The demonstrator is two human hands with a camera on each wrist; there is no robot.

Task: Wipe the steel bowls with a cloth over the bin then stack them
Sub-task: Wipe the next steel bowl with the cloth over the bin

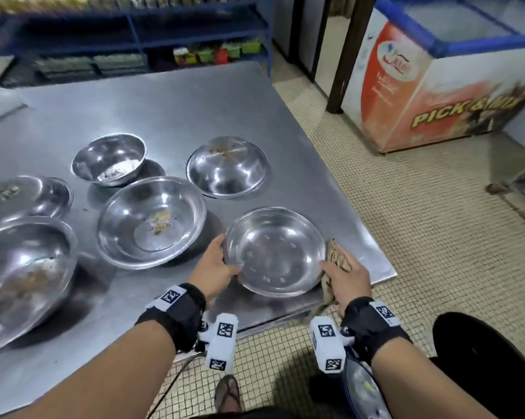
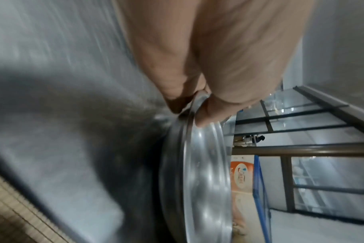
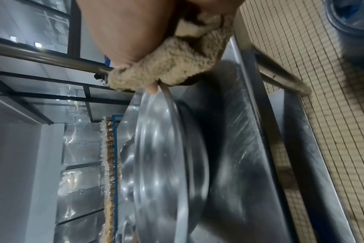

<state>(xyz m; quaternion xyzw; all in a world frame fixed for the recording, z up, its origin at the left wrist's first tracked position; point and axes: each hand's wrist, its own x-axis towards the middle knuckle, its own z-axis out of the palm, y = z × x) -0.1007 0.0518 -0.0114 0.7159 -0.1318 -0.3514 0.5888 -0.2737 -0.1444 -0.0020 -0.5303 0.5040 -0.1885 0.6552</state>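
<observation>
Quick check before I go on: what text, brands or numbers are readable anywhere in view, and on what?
"PICK & MIX": yellow letters on the freezer front; the last word is partly blurred.
Red script logo on the freezer's white oval: too blurred to read.
Wrist tags: black-and-white marker patterns, no words.
Shelf packets: labels too small to read.
Bowls: no lettering.

The chest freezer [image 1: 430, 95] reads "PICK &", then probably "MIX", blurred.

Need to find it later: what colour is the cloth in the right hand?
Beige-tan, with a nubby texture; the cloth shows best in the right wrist view.
</observation>
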